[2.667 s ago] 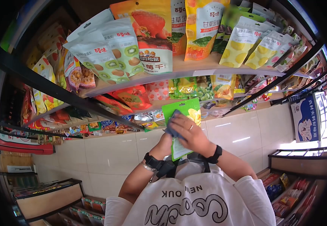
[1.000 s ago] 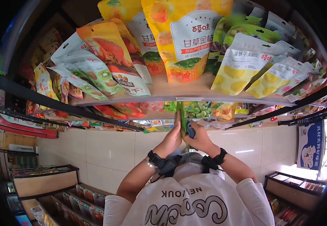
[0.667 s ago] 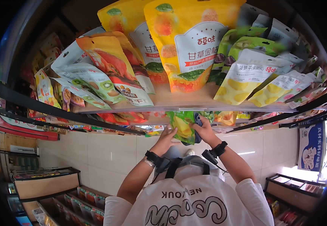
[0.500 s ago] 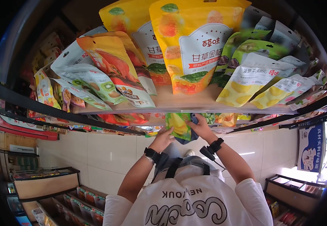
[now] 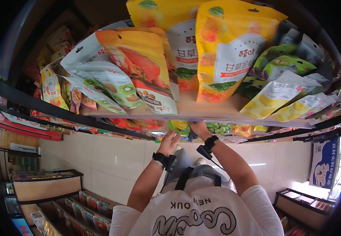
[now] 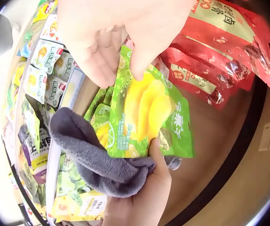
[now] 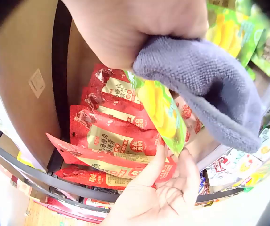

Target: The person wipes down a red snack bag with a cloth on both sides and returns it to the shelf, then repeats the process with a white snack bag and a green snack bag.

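Observation:
In both wrist views a green bag of dried mango (image 6: 149, 106), yellow slices on its front, stands at the lower shelf. My right hand (image 5: 199, 128) holds it, thumb on the printed face, with a folded grey cloth (image 7: 210, 84) bunched in the same grip. One corner of the bag lies between the thumb and fingers of my left hand (image 5: 169, 143), which pinches it lightly. From the head view only part of the bag shows, below the upper shelf's edge. Behind it sit more green mango bags (image 6: 102, 115); red snack packs (image 7: 111, 139) are alongside.
The upper shelf edge (image 5: 217, 119) runs just above my hands. It bears large yellow kumquat bags (image 5: 233, 51), kiwi bags (image 5: 125, 88) and an orange-topped bag (image 5: 139, 63). A black frame bar (image 5: 52, 106) crosses at left. Low display bins (image 5: 48, 185) stand behind me.
Earlier my right hand pressed the cloth against the bag in front of my chest. The bag turned edge-on, then face-up, and has moved forward under the upper shelf's edge.

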### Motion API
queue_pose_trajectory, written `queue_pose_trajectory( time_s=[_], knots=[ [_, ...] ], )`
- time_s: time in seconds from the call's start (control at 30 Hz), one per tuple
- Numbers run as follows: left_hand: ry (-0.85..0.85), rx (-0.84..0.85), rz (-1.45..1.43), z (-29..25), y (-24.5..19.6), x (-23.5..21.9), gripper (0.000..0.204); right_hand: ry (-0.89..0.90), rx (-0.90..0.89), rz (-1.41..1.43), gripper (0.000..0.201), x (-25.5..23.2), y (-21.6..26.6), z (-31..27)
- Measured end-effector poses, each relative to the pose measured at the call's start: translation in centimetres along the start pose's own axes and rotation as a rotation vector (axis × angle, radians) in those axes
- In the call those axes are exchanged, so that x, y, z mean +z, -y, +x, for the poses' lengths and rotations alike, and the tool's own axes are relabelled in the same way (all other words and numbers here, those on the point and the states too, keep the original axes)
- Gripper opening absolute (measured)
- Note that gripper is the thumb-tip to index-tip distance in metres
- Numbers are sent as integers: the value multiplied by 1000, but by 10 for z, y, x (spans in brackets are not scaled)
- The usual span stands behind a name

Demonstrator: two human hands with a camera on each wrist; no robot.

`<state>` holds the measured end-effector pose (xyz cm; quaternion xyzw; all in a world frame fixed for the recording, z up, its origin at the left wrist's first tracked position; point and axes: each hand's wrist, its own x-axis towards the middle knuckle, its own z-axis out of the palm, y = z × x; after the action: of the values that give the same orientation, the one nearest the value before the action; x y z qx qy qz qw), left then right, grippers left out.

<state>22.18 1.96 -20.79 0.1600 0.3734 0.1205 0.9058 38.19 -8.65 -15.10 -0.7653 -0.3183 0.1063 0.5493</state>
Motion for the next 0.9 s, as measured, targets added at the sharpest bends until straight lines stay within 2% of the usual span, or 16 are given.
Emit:
queue_pose_trajectory(
  time_s=[0.03, 0.13, 0.23, 0.27, 0.33, 0.43, 0.47, 0.53, 0.63, 0.77, 0.83, 0.9],
  knots=[
    [1, -27, 5, -1, -1, 2, 28, -7, 17, -5, 19, 5, 1, 1],
    [19, -77, 33, -5, -3, 11, 31, 205, 85, -264, 20, 28, -20, 11],
    [-41, -55, 59, -1, -4, 10, 37, 121, -60, -297, 34, 51, -39, 16],
    [-54, -47, 60, 2, -4, 6, 42, 151, -114, -339, 30, 54, -45, 15],
    [-73, 8, 132, -7, -8, 18, 45, 217, -223, -427, 23, 42, -20, 15],
    [-14, -2, 192, -9, -11, 16, 49, 511, 1, -463, 24, 7, 36, 25],
    [25, -18, 205, -7, -12, 15, 51, 397, -3, -450, 24, 7, 26, 19],
    [-24, -16, 261, -13, -10, 25, 45, 168, -12, -424, 26, 2, -6, 5],
    [-75, -49, 301, -5, 2, 19, 35, 49, 72, -679, 31, -18, -41, 1],
    [-6, -63, 446, 2, 18, 31, 25, -76, 282, -599, 31, -54, -55, -8],
    [-8, 9, 482, 6, 24, 55, 29, -102, 374, -559, 32, -73, -35, -11],
    [8, 135, 570, 18, 28, 77, 33, -110, 358, -565, 29, -79, -26, -13]
  ],
)
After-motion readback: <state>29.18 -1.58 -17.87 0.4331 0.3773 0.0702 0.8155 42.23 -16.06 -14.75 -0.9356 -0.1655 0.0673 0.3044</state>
